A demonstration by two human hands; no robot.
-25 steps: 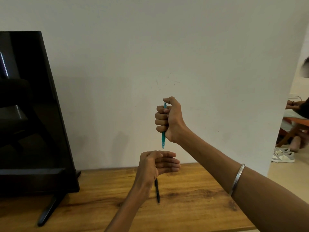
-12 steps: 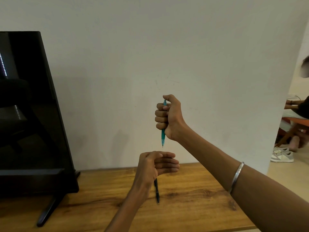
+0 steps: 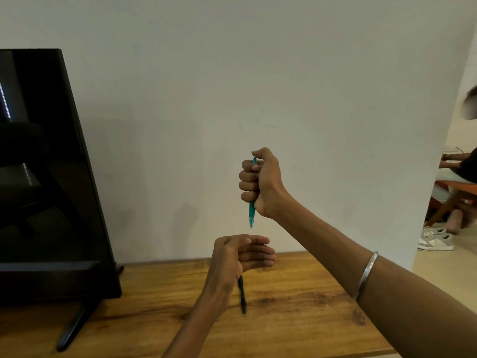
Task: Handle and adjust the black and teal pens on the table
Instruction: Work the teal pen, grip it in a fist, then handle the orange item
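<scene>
Teal pen (image 3: 252, 213) slightly higher than before, right hand (image 3: 260, 182) fisted.

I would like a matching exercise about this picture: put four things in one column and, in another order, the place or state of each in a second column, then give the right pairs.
Things:
1. teal pen
2. black pen
3. metal bangle
4. black screen

Places or states:
A. standing at the left end of the wooden table
B. gripped upright in the right hand, tip down
C. around the right forearm
D. held below the left hand, above the table

Pairs: 1-B, 2-D, 3-C, 4-A
</scene>
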